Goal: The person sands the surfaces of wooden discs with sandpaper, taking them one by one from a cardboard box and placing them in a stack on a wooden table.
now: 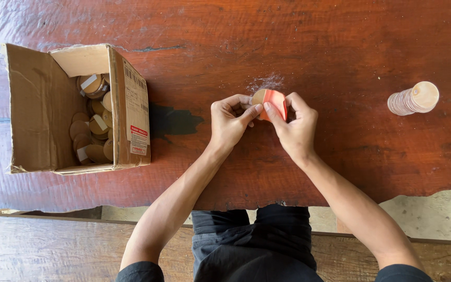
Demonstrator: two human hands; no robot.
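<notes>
While both hands met mid-table, the left hand (229, 121) and right hand (296, 124) pinched a small wooden disc (259, 96) wrapped in orange sandpaper (276, 102), fingers curled tight on it just above the red-brown table (340, 47). Open cardboard box (74, 109) of discs sat far left; a disc stack (413, 99) lay far right.

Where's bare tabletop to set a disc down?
Bare table between the cardboard box and the left hand, between the right hand and the stack of discs, and along the far edge. Crowded only at the hands, around the orange sandpaper and wooden disc.
</notes>
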